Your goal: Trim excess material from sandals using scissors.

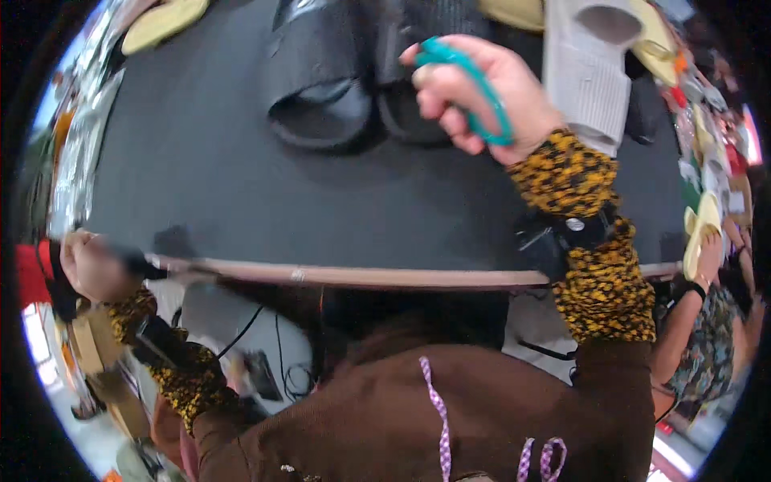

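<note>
My right hand [514, 100] is closed around a teal-handled tool [482, 84] with long curved handles, like scissors; its blades are hidden. The hand hovers over the near end of a black slide sandal [401, 88]. Its mate, another black slide sandal [321, 100], lies just to the left with its open end toward me. At the left end of the belt's near edge, my left hand [100, 269] is curled and blurred. Something dark [146, 263] sticks out from its fingers, too smeared to name.
A dark grey belt [241, 201] with a pinkish rail [377, 277] lies before me. A light grey slide [590, 88] stands right of my hand, a yellow sole [165, 24] far left. Clear plastic [76, 173] lines the left side. A co-worker's hand [707, 257] touches a cream sandal at right.
</note>
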Motion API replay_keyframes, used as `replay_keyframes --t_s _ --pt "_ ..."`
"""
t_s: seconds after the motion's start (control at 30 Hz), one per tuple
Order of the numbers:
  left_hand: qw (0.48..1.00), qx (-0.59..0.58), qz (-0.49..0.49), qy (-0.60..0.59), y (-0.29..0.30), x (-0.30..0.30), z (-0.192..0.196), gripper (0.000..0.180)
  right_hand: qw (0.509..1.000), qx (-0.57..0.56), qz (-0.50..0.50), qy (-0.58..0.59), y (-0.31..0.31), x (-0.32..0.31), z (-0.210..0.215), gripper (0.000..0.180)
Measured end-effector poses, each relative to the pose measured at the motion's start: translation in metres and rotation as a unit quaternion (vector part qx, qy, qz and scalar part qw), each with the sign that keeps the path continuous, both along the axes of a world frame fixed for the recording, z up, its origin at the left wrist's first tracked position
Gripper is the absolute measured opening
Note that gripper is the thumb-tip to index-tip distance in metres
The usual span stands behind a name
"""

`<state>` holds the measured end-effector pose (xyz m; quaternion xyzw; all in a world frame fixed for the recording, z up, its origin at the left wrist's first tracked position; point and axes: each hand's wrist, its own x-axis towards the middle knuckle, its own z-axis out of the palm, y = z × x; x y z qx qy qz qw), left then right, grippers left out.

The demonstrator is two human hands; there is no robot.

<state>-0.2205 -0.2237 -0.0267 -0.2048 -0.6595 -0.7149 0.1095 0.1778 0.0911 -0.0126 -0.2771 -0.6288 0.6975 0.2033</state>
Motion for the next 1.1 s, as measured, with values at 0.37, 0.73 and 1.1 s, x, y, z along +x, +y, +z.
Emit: replay_keyframes --t_s 0.37,0.73,1.1 --pt "0.93 -0.22 0.187 -0.229 -0.222 0.005 -0.26 0.018 1.0 0.025 0.002 -0.015 -0.012 -0.017 0.004 0.031" --pt "0.85 -0.204 0.116 -0.472 -0.178 0.04 -0.327 0.024 0.998 0.043 -0.013 -0.038 -0.011 -0.012 -0.001 0.033" --pt "0.87 -0.302 -0.213 -0.327 -0.257 -0.024 -0.334 0.03 1.0 0.016 0.012 0.013 -0.008 -0.015 0.001 0.03"
